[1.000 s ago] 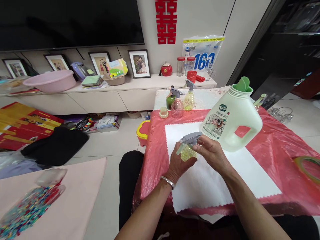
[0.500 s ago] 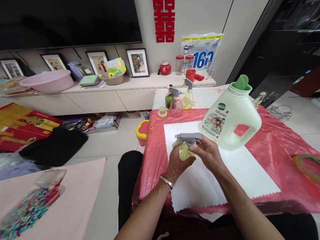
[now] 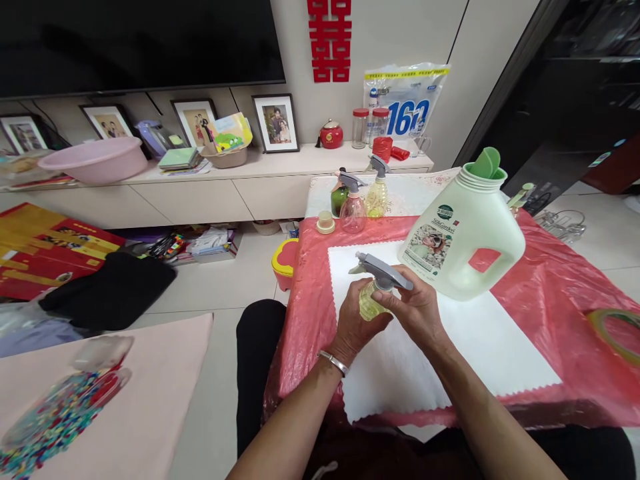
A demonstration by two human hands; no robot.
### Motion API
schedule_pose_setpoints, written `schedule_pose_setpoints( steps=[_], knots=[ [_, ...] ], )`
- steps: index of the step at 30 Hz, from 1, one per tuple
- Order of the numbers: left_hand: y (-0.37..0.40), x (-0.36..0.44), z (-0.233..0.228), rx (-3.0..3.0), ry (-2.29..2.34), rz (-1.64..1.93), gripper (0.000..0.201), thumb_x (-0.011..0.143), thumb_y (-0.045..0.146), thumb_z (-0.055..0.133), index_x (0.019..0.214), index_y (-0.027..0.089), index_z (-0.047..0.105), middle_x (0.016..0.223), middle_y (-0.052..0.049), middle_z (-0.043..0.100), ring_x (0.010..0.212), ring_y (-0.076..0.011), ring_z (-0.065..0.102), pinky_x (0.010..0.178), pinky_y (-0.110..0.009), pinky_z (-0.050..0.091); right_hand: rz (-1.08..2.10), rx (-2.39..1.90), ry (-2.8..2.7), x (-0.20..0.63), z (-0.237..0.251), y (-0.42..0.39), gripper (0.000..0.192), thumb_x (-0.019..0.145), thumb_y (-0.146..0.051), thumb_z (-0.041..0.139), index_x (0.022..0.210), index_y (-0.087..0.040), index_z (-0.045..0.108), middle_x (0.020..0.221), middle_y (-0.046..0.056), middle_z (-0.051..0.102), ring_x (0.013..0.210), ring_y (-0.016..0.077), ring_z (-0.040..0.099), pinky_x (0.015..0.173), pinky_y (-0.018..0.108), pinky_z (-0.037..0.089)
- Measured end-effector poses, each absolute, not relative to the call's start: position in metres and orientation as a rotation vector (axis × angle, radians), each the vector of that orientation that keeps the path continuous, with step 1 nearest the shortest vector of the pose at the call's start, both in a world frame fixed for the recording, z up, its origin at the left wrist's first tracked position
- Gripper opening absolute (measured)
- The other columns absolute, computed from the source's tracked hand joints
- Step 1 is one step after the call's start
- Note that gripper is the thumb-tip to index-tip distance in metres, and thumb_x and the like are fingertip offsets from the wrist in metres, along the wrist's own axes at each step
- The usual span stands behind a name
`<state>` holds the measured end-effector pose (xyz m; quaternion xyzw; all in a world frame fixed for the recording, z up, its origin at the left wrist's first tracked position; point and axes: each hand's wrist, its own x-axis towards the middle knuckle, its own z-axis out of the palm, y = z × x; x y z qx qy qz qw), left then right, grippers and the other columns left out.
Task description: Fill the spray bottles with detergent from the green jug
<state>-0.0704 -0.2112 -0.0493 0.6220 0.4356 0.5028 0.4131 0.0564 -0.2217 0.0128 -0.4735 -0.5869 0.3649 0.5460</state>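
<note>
Above a white cloth point(image 3: 400, 380) is a yellowish clear spray bottle point(image 3: 369, 303) with a grey trigger head point(image 3: 384, 271). My left hand point(image 3: 353, 317) is wrapped round the bottle's body. At the neck, just under the head, the thumb and fingers of my right hand point(image 3: 415, 308) close on the collar. The nozzle end points to the far left. Right of my hands stands a large pale green detergent jug point(image 3: 465, 233), uncapped, with a green funnel-like piece point(image 3: 485, 164) in its mouth.
Behind the cloth stand a pink spray bottle point(image 3: 353, 212), a yellow one point(image 3: 377, 197), a dark green one point(image 3: 339, 197) and a cream cap point(image 3: 325, 223). A tape roll point(image 3: 615, 333) lies right on the red plastic sheet point(image 3: 310, 320). Left, a pink table point(image 3: 170, 373) holds coloured beads.
The grey spray head has turned on the bottle, its nozzle end swinging away from me and its back end toward me. Both hands keep their hold.
</note>
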Motion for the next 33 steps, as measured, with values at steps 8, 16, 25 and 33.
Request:
schedule_pose_setpoints(
  steps=[8, 16, 25, 33],
  knots=[
    [-0.213, -0.070, -0.042, 1.540, 1.112, 1.243, 0.057, 0.074, 0.048, 0.078, 0.117, 0.020, 0.053, 0.115, -0.010, 0.068, 0.105, -0.0285, 0.068, 0.093, -0.045, 0.055, 0.723, -1.165, -1.552, 0.059, 0.020, -0.228, 0.032, 0.089, -0.045, 0.070, 0.110, -0.022, 0.066, 0.107, 0.004, 0.061, 0.100, 0.0185, 0.056, 0.091, 0.030, 0.043],
    [-0.209, -0.073, -0.054, 1.558, 0.974, 1.305, 0.070, 0.072, 0.066, 0.074, 0.120, 0.020, 0.053, 0.117, -0.010, 0.067, 0.108, -0.0290, 0.066, 0.097, -0.047, 0.053, 0.830, -1.124, -1.612, 0.072, 0.020, -0.228, 0.034, 0.098, -0.047, 0.058, 0.121, -0.024, 0.067, 0.121, 0.006, 0.059, 0.110, 0.0205, 0.056, 0.097, 0.033, 0.046],
    [-0.210, -0.070, -0.053, 1.581, 1.029, 1.315, 0.062, 0.073, 0.055, 0.078, 0.118, 0.021, 0.054, 0.115, -0.009, 0.067, 0.105, -0.0274, 0.068, 0.094, -0.044, 0.054, 0.910, -1.085, -1.394, 0.062, 0.006, -0.223, 0.036, 0.087, -0.046, 0.072, 0.109, -0.020, 0.063, 0.106, 0.006, 0.061, 0.099, 0.0177, 0.060, 0.090, 0.030, 0.050],
    [-0.212, -0.070, -0.042, 1.562, 1.034, 1.288, 0.064, 0.074, 0.052, 0.078, 0.122, 0.019, 0.054, 0.121, -0.012, 0.067, 0.112, -0.0307, 0.066, 0.098, -0.048, 0.053, 0.953, -1.096, -1.312, 0.049, 0.002, -0.224, 0.037, 0.084, -0.048, 0.075, 0.105, -0.019, 0.066, 0.107, 0.005, 0.063, 0.102, 0.0195, 0.060, 0.093, 0.032, 0.049]
  ],
)
